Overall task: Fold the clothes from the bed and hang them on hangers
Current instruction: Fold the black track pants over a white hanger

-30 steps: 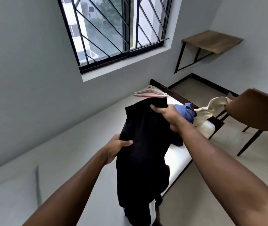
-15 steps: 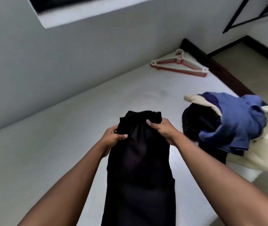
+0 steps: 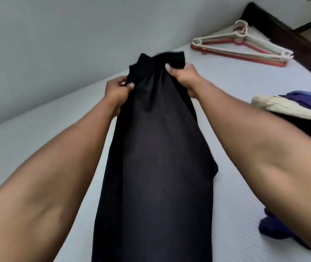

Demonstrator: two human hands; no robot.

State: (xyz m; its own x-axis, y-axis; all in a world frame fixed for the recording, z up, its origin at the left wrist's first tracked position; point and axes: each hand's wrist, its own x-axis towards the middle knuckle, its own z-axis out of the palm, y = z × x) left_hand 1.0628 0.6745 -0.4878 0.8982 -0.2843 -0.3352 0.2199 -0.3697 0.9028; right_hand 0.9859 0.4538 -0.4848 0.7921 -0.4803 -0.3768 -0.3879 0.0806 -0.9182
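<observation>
Two hands hold one black garment (image 3: 156, 167) by its top edge above the middle of the bed (image 3: 245, 86), and the cloth falls in a long dark panel toward the near edge and out of view at the bottom. Holding it by both ends of the band lets its own weight pull the fabric straight, which I judge is the set-up for folding it lengthwise before it goes on a hanger. The band bunches up between the hands instead of lying taut, so the hands probably need to spread it or line up its edges first.

The left hand (image 3: 117, 91) pinches the left end of the band, thumb pressed against curled fingers with the cloth between them. The right hand (image 3: 183, 76) is closed over the right end, thumb on the front face and fingers wrapped behind, so both grips are firmly shut on fabric and neither is free.

Several hangers (image 3: 241, 46), pale ones stacked on red, lie flat near the far right corner of the bed, well apart from the hands; reaching them would mean laying the garment down or freeing one hand. At the right edge sits a pile of clothes (image 3: 290, 104) in cream, blue and black, waiting. A purple piece (image 3: 271, 227) shows near the right edge, partly hidden by the forearm.
</observation>
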